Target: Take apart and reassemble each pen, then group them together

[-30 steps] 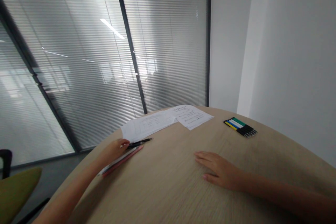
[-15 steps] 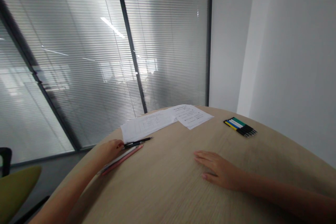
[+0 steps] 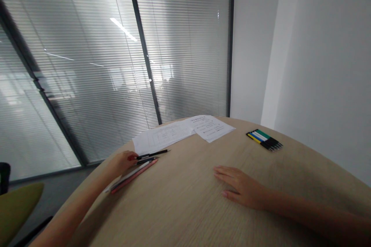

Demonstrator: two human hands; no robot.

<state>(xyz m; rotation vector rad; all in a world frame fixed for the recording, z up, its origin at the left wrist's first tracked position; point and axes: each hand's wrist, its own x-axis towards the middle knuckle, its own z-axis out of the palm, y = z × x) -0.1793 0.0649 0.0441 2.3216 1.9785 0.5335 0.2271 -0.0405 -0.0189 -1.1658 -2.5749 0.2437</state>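
Note:
My left hand (image 3: 126, 161) pinches the near end of a black pen (image 3: 153, 154) at the left side of the table. Just below that pen lies a second dark pen (image 3: 146, 161). A white pen (image 3: 136, 171) and a pink one (image 3: 135, 176) lie side by side, partly beneath my left wrist. My right hand (image 3: 239, 186) rests palm down on the wooden table (image 3: 179, 200), its fingers stretched out and the thumb apart, holding nothing.
Printed papers (image 3: 165, 136) overlap at the table's far edge. A row of several pens (image 3: 264, 140) with yellow, blue, white and green barrels lies at the right. A green chair (image 3: 20, 208) stands at the lower left, before glass with blinds.
My left hand has shifted slightly up, and the black pen in it has moved away from the second dark pen. My right hand stays where it was.

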